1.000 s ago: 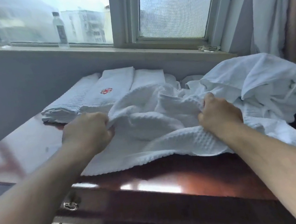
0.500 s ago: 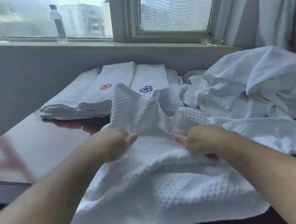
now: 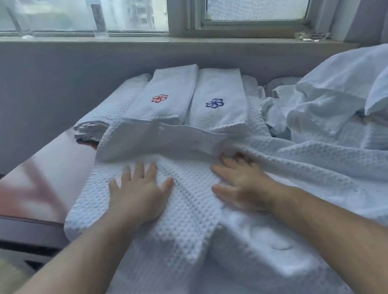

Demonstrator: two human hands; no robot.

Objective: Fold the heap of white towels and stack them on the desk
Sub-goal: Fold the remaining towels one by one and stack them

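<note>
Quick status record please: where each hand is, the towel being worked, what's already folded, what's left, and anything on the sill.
left hand: flat, fingers spread, pressing on the towel
right hand: flat on the same towel, fingertips at a fold
towel: waffle weave, spread over the desk, near edge hanging off
folded towels: side by side at the back, one with a red flower, one with a blue
heap: unfolded, at right
bottle: upright on the windowsill

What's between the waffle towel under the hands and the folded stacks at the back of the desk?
Nothing visible. Both hands, left hand and right hand, lie flat on the waffle towel. Its far edge already laps against the folded towels; the unfolded heap sits off to the right.
</note>
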